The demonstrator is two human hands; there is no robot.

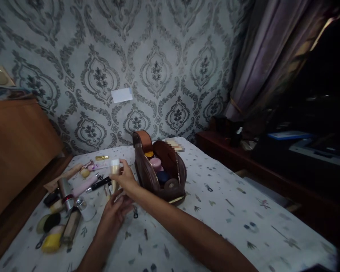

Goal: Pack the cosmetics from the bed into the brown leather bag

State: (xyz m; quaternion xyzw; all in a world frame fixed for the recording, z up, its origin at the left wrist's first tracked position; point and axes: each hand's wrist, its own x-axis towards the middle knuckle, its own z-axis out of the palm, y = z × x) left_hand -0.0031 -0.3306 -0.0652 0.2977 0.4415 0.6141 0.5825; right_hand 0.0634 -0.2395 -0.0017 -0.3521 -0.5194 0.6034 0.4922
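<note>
One tube (115,168), perhaps plastic, in right grip (127,176).

The light was dim and cool, its source hard to tell. The patterned wall (156,71) and printed sheet (215,215) caught most of it, while the right side sank nearly to black past the curtain (257,75), where one thin pale strip (325,32) showed. Shadow darkened the inside of the brown bag (143,170). Blur softened the left hand (117,209) and the yellow item (51,241) at near left. Coarse squares masked a patch (175,146) beyond the bag; wide-angle stretch slanted the edges.
</note>
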